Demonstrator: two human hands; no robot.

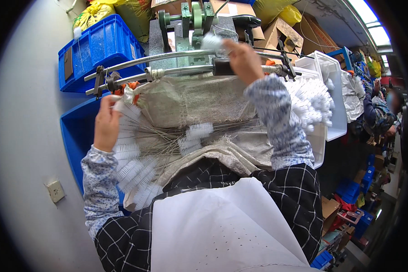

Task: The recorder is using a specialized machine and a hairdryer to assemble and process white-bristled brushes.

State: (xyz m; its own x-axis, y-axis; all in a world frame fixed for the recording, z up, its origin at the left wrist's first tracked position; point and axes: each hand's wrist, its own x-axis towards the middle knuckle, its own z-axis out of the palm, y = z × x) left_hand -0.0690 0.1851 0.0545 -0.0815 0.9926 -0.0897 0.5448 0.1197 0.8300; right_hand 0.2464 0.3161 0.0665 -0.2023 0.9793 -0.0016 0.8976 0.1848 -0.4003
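Note:
My right hand (245,61) is raised over the metal rails, its fingers closed on a white bristle brush (211,42) that is smeared by motion. At the left end of the rails, my left hand (106,124) pinches the end of another white bristle brush (128,114). Below it, a pile of similar brushes (138,174) with thin wire stems lies on a sackcloth (197,99) across my lap. Two more brush heads (198,131) rest near the middle, their stems crossing the pile. Just beyond the right hand stands a green machine (197,20) with a roller.
Two curved metal rails (181,70) run across in front of me. A blue crate (99,50) stands at the far left, a blue bin (75,131) below it. On the right, a white tub (333,102) sits by heaped white brushes (310,102). Another person (381,111) is further right.

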